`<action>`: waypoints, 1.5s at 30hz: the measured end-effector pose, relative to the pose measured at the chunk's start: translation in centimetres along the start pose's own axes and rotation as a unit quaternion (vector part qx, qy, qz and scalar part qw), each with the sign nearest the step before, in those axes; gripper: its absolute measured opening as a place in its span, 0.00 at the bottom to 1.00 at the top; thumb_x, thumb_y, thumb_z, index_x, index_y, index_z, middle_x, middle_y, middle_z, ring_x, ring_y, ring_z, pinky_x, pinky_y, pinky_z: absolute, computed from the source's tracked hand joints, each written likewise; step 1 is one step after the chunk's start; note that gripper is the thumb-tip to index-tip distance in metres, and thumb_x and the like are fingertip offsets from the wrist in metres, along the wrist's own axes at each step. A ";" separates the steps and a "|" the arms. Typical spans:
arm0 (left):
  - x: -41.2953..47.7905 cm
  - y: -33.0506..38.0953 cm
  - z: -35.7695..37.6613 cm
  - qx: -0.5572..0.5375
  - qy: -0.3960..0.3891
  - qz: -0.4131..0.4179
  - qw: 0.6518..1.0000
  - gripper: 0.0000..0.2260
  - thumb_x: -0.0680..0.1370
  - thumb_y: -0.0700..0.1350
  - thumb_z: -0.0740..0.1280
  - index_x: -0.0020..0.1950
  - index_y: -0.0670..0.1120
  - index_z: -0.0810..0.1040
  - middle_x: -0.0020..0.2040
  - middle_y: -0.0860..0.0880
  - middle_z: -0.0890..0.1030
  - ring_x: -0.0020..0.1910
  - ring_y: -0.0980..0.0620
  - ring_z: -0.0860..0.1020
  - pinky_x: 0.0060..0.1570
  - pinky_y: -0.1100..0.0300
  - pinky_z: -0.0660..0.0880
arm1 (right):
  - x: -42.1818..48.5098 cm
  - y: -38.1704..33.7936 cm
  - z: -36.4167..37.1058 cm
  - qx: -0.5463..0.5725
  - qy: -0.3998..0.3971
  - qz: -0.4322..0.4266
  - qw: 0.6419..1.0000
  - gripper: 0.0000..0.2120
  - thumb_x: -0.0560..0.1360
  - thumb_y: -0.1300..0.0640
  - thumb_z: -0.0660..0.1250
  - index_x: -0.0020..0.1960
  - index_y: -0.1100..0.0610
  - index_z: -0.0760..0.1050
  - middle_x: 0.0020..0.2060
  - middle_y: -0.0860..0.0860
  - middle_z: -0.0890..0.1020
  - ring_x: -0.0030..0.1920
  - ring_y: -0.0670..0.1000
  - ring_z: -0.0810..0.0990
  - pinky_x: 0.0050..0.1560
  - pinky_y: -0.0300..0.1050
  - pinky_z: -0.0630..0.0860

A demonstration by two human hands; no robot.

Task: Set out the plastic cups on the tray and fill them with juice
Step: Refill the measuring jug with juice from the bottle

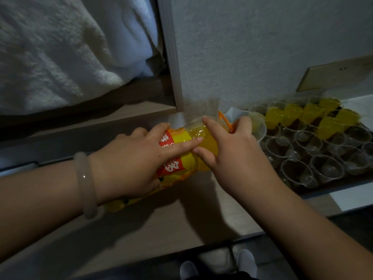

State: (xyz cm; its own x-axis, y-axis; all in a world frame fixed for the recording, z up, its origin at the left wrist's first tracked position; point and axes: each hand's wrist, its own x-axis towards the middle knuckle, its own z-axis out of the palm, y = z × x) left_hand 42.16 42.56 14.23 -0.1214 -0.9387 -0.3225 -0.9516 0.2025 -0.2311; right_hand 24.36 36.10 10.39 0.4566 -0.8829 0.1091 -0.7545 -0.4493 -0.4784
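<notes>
- Left hand (137, 158), middle of the frame, is wrapped around the juice bottle (207, 142) at its red and yellow label (171, 166). The fingers are curled over the top.
- The bottle is tipped almost flat, with its neck pointing right toward the tray (323, 188).
- Right hand (232, 150) grips the bottle's upper part near the neck. The index finger lies along the clear plastic, the thumb is underneath, and the other fingers are curled at the mouth end.
- An orange cap strap (225, 121) sticks up just behind those fingers.
- A clear plastic cup (260, 130) sits right at the right hand's fingertips, by the bottle's mouth. Can't tell if the hand is holding it too.
- The dark tray on the right side of the frame is packed with plastic cups. The filled cups (292, 114) of yellow juice are at the upper right, and the empty cups (308, 146) are below and nearer.
- There's a pale bangle (86, 184) on the left wrist.
- Everything rests over a wood-look counter (161, 219). A white fluffy towel (50, 53) is at the upper left, and light shoes (246, 261) show at the bottom edge.
</notes>
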 end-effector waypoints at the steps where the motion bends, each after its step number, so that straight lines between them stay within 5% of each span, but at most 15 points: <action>1: 0.0 0.0 0.0 0.000 0.000 0.000 1.000 0.46 0.73 0.61 0.66 0.62 0.74 0.23 0.76 0.46 0.45 0.69 0.41 0.63 0.62 0.43 0.70 | 0.0 0.0 0.0 0.000 0.001 -0.001 1.000 0.32 0.75 0.38 0.62 0.75 0.38 0.55 0.62 0.53 0.60 0.61 0.55 0.69 0.56 0.45 0.71; 8: -0.2 0.3 0.0 0.011 0.003 0.000 1.000 0.46 0.73 0.62 0.65 0.62 0.74 0.22 0.76 0.47 0.45 0.69 0.41 0.62 0.62 0.44 0.70 | -0.3 0.1 -0.2 0.001 0.001 -0.003 1.000 0.31 0.75 0.38 0.62 0.75 0.38 0.55 0.63 0.54 0.59 0.62 0.55 0.68 0.58 0.46 0.71; 19: -0.4 0.5 -0.1 0.016 0.008 0.012 1.000 0.47 0.73 0.60 0.65 0.62 0.73 0.22 0.75 0.54 0.31 0.65 0.42 0.66 0.56 0.45 0.74 | -0.4 0.2 -0.3 0.003 0.001 -0.003 1.000 0.31 0.75 0.38 0.62 0.75 0.38 0.54 0.64 0.54 0.59 0.64 0.56 0.67 0.58 0.46 0.71; 45: 0.3 -0.1 0.8 -0.015 0.042 0.033 0.998 0.46 0.73 0.62 0.65 0.64 0.72 0.24 0.76 0.55 0.36 0.65 0.42 0.65 0.58 0.45 0.73 | 0.1 0.4 -0.2 -0.008 0.025 -0.019 0.999 0.32 0.75 0.38 0.62 0.75 0.38 0.54 0.62 0.54 0.59 0.62 0.55 0.67 0.58 0.45 0.70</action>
State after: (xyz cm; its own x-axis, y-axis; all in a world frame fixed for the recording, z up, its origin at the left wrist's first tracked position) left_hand 42.42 42.50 13.38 -0.2061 -0.9440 -0.2578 -0.9486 0.2574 -0.1843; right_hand 24.03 35.87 10.34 0.4603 -0.8712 0.1707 -0.7454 -0.4837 -0.4587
